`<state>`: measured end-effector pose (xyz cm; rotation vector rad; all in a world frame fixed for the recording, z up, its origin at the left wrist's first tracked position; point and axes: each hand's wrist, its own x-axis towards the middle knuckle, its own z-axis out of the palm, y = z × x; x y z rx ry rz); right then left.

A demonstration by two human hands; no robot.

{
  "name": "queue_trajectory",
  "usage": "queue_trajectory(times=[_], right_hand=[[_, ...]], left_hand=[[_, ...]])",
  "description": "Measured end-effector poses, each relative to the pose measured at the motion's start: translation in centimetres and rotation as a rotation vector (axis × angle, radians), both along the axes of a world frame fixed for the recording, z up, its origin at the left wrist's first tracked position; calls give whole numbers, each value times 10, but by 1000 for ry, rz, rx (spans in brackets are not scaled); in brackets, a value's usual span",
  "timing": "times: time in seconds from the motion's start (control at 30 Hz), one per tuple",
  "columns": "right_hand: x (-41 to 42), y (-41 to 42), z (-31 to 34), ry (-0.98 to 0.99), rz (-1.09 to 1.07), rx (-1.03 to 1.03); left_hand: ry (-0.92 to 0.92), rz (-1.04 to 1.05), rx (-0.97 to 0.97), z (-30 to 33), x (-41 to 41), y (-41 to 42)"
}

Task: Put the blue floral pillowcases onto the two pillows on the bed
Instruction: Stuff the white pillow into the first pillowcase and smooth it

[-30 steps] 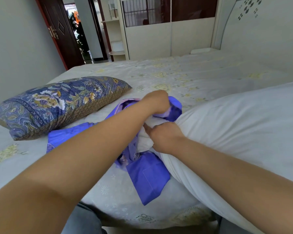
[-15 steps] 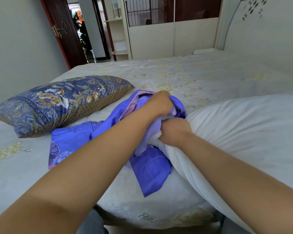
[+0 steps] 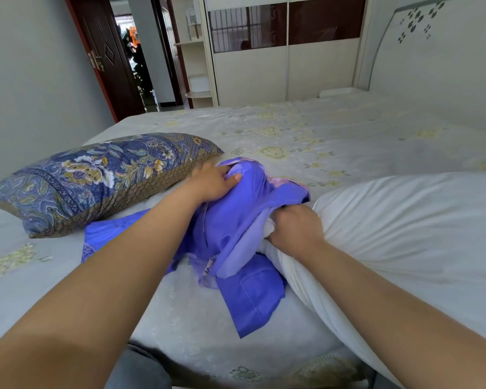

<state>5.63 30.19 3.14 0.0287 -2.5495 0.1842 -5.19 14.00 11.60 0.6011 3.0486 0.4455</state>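
A crumpled blue pillowcase point(image 3: 236, 220) lies bunched on the bed between my arms, mostly inside out. My left hand point(image 3: 212, 181) grips its upper edge and holds it up near the dressed pillow. My right hand point(image 3: 295, 228) clutches the near corner of the bare white pillow point(image 3: 404, 234), with that corner pushed against the pillowcase's opening. A pillow in a blue floral case point(image 3: 96, 178) rests at the left of the bed.
The bed point(image 3: 320, 136) has a pale sheet with yellow motifs and stretches far ahead. A white headboard point(image 3: 432, 51) stands at the right, a wardrobe point(image 3: 278, 51) behind, and a dark open door point(image 3: 107, 51) at the back left.
My left hand moved left and away from my right hand, pulling the pillowcase edge open and spreading the fabric. My right hand kept its hold on the white pillow's corner.
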Motion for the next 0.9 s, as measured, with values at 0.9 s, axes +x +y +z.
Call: queue_trajectory(times=[0.9], right_hand=[[-3, 1, -20, 147, -126, -222]], left_hand=[[8, -329, 254, -45, 10, 24]])
